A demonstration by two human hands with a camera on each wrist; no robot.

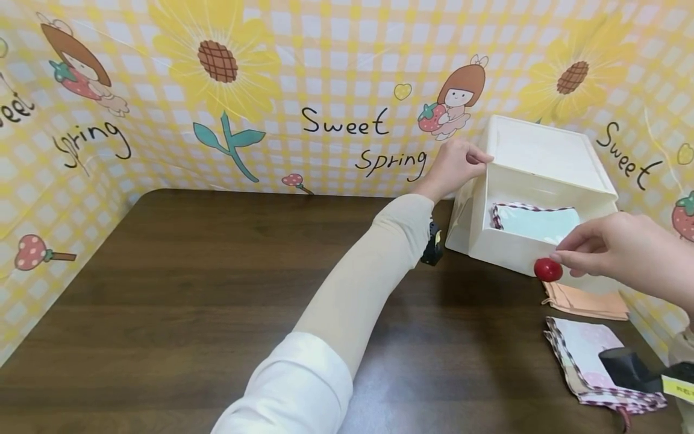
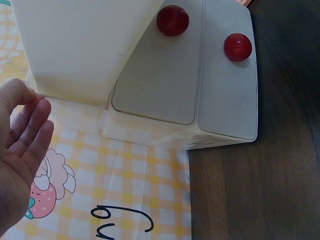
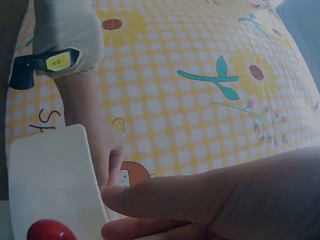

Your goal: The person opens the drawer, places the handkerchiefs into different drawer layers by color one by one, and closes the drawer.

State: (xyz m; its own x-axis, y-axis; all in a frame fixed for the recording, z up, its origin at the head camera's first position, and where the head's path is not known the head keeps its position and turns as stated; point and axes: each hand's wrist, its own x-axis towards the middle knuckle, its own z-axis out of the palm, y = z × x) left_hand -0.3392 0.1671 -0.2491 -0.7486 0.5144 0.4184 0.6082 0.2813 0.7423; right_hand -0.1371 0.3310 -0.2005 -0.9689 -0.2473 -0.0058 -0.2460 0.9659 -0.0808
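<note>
A white drawer cabinet (image 1: 547, 144) stands at the back right, its top drawer pulled out. Inside that drawer lies a folded pale blue cloth (image 1: 534, 222) with checked trim. My left hand (image 1: 454, 166) pinches the cabinet's upper front-left corner between thumb and forefinger. My right hand (image 1: 618, 250) is by the open drawer's front (image 3: 52, 170), with fingertips at the upper edge. Just below them sits its round red knob (image 1: 548, 270), apart from the fingertips in the right wrist view. Two closed lower drawers (image 2: 227, 95) with red knobs (image 2: 173, 20) show in the left wrist view.
On the dark wooden table (image 1: 190, 301), a folded orange cloth (image 1: 588, 301) lies before the cabinet. Nearer is a folded white and pink cloth (image 1: 582, 343) with checked trim, partly behind the right wrist's black device (image 1: 629, 369). Yellow checked fabric (image 1: 336, 78) covers the walls.
</note>
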